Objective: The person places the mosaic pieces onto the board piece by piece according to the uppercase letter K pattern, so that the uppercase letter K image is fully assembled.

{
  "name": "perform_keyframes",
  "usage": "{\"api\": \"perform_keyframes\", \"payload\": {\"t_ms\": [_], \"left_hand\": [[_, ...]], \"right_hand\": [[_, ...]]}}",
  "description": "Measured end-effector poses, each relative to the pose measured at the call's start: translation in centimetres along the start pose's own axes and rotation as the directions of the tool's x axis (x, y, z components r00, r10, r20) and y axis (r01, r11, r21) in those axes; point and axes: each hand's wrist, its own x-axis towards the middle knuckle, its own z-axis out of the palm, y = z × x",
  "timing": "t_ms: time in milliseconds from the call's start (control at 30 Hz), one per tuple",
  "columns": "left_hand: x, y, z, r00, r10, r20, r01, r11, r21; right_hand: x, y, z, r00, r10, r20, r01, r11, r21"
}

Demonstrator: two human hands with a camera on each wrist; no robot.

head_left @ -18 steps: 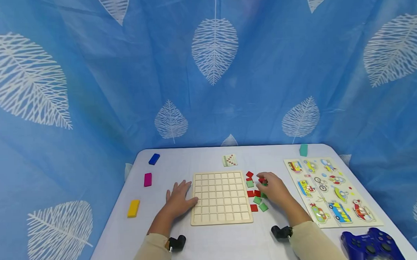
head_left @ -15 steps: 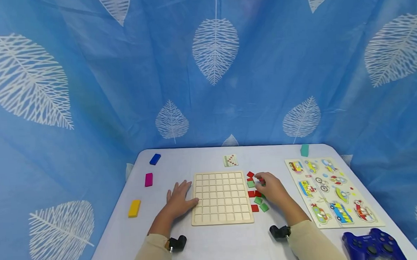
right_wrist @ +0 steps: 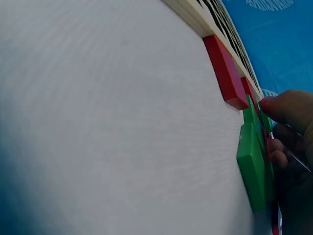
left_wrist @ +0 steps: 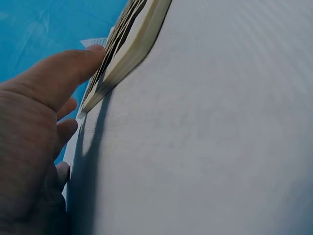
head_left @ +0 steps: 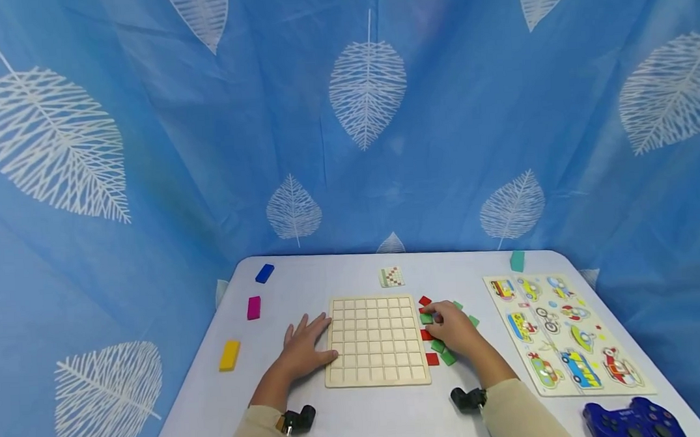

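Observation:
My left hand (head_left: 302, 352) lies with fingers spread at the left edge of a wooden grid board (head_left: 378, 381); its thumb (left_wrist: 73, 73) touches the board's edge in the left wrist view. To the right of the board, my right hand (head_left: 457, 331) has its thumb and index finger at either side of a green square tile (head_left: 427, 319), pinching it close to the board. Under and around that hand lie several red and green tiles, among them a red tile (right_wrist: 226, 73) against the board and a green tile (right_wrist: 254, 166) nearer the wrist.
A small pattern card (head_left: 391, 276) lies behind the board. Blue (head_left: 264, 273), magenta (head_left: 253, 307) and yellow blocks (head_left: 229, 355) line the left side. A vehicle picture puzzle (head_left: 559, 392), a teal block (head_left: 517, 261) and a blue game controller (head_left: 633, 420) are on the right.
My right hand has shifted left toward the board and closed its fingertips on the green tile, uncovering green tiles behind it. My left hand stays put. The head view has tilted slightly.

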Motion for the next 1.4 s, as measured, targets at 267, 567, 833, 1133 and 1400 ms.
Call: {"api": "perform_keyframes", "payload": {"t_ms": [267,567,833,1133,1400], "left_hand": [[-0.5,0.2,-0.1,0.999,0.034,-0.001,-0.034,0.999,0.034],[-0.4,-0.1,0.0,0.999,0.036,0.015,-0.037,0.999,0.032],[-0.2,-0.1,0.1,0.999,0.031,0.034,-0.033,0.998,0.045],[-0.2,-0.1,0.2,0.999,0.035,0.038,-0.037,0.998,0.044],[-0.3,-0.2,0.3,0.999,0.035,0.034,-0.037,0.998,0.044]], "right_hand": [[0.1,0.2,0.2,1.000,0.000,-0.029,0.000,1.000,-0.018],[0.9,-0.7,0.1,0.999,0.023,-0.028,-0.024,0.999,-0.040],[0.8,-1.3,0.2,0.994,0.110,-0.021,-0.111,0.993,-0.028],[1.0,-1.2,0.4,0.991,0.126,-0.037,-0.126,0.992,-0.014],[1.3,-1.4,0.7,0.995,0.056,-0.082,-0.055,0.998,0.017]]}}
